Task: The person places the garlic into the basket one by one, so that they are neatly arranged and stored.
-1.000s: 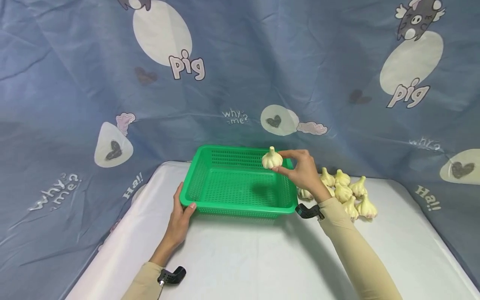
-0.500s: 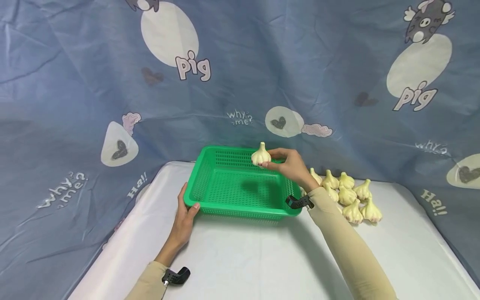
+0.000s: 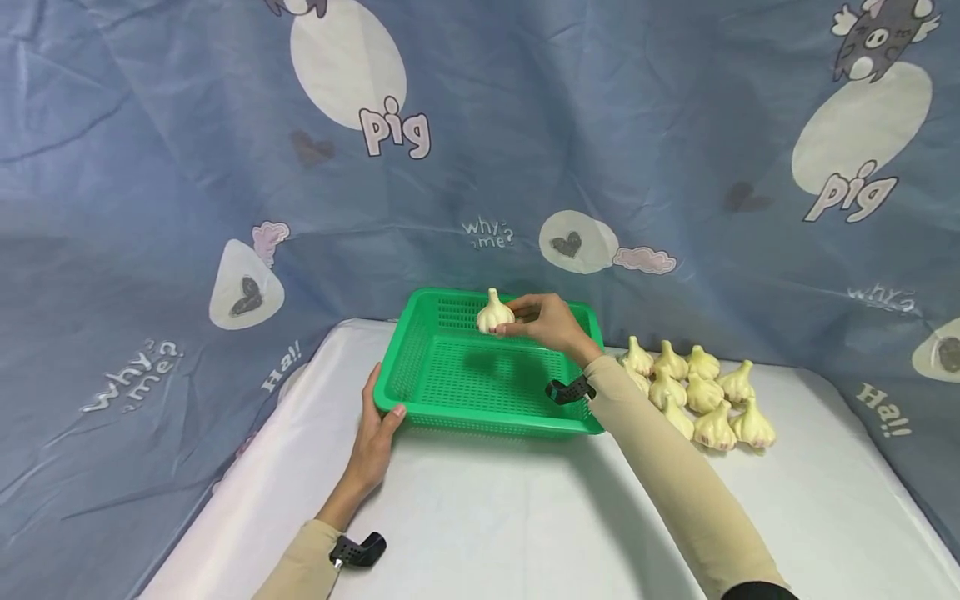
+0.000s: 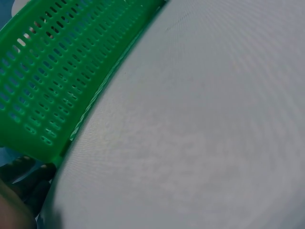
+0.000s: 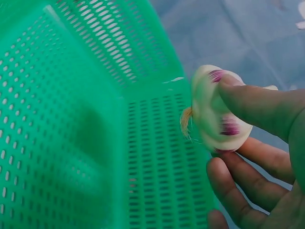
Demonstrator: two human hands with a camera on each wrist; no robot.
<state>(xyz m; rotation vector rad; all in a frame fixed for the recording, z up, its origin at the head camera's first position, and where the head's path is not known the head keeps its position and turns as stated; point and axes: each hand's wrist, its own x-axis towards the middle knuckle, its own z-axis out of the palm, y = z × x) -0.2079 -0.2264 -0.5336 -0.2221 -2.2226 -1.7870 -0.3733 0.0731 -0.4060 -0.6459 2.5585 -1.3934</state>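
My right hand (image 3: 551, 323) pinches a garlic bulb (image 3: 495, 313) between thumb and fingers, stem up, over the green plastic basket (image 3: 487, 422). In the right wrist view the held garlic bulb (image 5: 217, 119) shows purple streaks and dry roots, with the thumb pressed on its side. The basket has slotted walls, and its floor shows no garlic on it. At the basket's front left corner, my left hand (image 3: 372, 437) grips the rim, thumb on the near side. The left wrist view shows only part of that left hand (image 4: 24, 191), dark against the basket's lower corner.
Several garlic bulbs (image 3: 703, 392) stand in a cluster on the white tablecloth (image 3: 480, 525), right of the basket. Behind the basket rises a blue curtain (image 3: 465, 150) with pig prints. Each wrist wears a black strap-on device (image 3: 358, 550).
My right hand has carried the garlic bulb leftward, from the basket's right side toward its middle. The left hand keeps its grip on the corner. The head view has shifted slightly.
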